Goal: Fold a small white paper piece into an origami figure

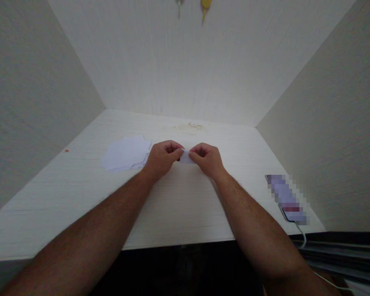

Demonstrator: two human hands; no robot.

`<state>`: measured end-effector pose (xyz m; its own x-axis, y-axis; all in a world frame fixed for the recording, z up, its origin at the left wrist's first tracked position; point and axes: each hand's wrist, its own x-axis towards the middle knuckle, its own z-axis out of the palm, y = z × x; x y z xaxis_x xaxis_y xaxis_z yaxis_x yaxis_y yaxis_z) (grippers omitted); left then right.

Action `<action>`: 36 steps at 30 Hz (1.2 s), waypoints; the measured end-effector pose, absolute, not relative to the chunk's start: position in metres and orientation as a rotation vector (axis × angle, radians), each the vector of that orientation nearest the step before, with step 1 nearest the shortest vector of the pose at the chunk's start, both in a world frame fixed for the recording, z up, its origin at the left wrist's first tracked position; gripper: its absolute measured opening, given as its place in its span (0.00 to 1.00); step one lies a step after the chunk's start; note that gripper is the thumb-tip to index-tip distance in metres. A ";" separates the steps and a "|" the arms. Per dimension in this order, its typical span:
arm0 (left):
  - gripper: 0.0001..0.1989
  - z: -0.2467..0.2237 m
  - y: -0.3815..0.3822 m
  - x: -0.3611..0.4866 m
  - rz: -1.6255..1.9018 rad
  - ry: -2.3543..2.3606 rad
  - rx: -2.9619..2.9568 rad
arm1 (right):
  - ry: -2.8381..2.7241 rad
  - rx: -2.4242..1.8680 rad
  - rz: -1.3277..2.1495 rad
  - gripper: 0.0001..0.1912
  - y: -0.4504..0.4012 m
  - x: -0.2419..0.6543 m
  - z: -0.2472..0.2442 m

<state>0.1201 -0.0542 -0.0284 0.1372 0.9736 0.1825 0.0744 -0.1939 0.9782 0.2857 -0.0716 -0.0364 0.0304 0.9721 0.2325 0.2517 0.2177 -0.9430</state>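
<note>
Between my hands is a small piece of white paper, held above the middle of the white table. My left hand pinches its left end between thumb and fingers. At the other end, my right hand grips it the same way, thumb on top. The parts of the paper under my fingers are hidden, and I cannot tell whether it is folded. Just left of my left hand lies a loose stack of white paper sheets, with uneven, overlapping edges.
A phone, its screen blurred out, lies at the table's right side with a white cable running off the edge. Walls enclose the table at left, back and right. A brownish stain marks the back; a small orange spot shows at left.
</note>
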 end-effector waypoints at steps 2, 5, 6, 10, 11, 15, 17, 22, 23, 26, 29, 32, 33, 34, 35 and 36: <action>0.04 -0.028 -0.055 0.121 1.197 1.072 1.464 | -1.449 -1.245 0.868 0.06 -0.071 0.286 -0.036; 0.05 -0.030 -0.054 0.121 1.201 1.046 1.422 | -1.462 -1.258 0.870 0.06 -0.073 0.286 -0.034; 0.05 -0.031 -0.054 0.121 1.204 1.035 1.398 | -1.464 -1.258 0.871 0.06 -0.073 0.286 -0.034; 0.06 -0.040 -0.051 0.122 1.214 0.970 1.282 | -1.472 -1.247 0.871 0.06 -0.074 0.285 -0.032; 0.06 -0.042 -0.051 0.123 1.217 0.948 1.254 | -1.474 -1.247 0.868 0.06 -0.075 0.285 -0.032; 0.06 -0.044 -0.051 0.125 1.225 0.879 1.180 | -1.466 -1.258 0.862 0.06 -0.074 0.284 -0.034; 0.06 -0.043 -0.053 0.126 1.222 0.852 1.144 | -1.451 -1.262 0.857 0.05 -0.074 0.283 -0.035; 0.10 -0.043 -0.056 0.128 1.196 0.836 1.192 | -1.417 -1.248 0.840 0.07 -0.075 0.280 -0.035; 0.11 -0.043 -0.057 0.128 1.190 0.846 1.222 | -1.421 -1.252 0.826 0.07 -0.075 0.279 -0.034; 0.11 -0.045 -0.057 0.129 1.191 0.869 1.230 | -1.454 -1.277 0.779 0.07 -0.077 0.278 -0.034; 0.10 -0.045 -0.057 0.130 1.204 0.876 1.190 | -1.479 -1.275 0.747 0.07 -0.078 0.277 -0.035; 0.10 -0.045 -0.057 0.131 1.219 0.866 1.172 | -1.482 -1.266 0.737 0.07 -0.078 0.277 -0.038; 0.09 -0.045 -0.057 0.132 1.226 0.862 1.166 | -1.484 -1.266 0.737 0.07 -0.078 0.277 -0.038; 0.09 -0.045 -0.057 0.132 1.233 0.858 1.161 | -1.488 -1.266 0.735 0.07 -0.078 0.277 -0.038; 0.09 -0.045 -0.057 0.132 1.239 0.856 1.156 | -1.491 -1.267 0.733 0.07 -0.078 0.277 -0.038; 0.08 -0.045 -0.057 0.132 1.244 0.855 1.151 | -1.493 -1.269 0.734 0.06 -0.078 0.277 -0.037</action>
<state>0.1321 -0.0571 -0.0451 0.1643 0.9814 0.0990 -0.2599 -0.0537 0.9641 0.2767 -0.0781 -0.0373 0.0528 0.9524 0.3003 0.3443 0.2649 -0.9007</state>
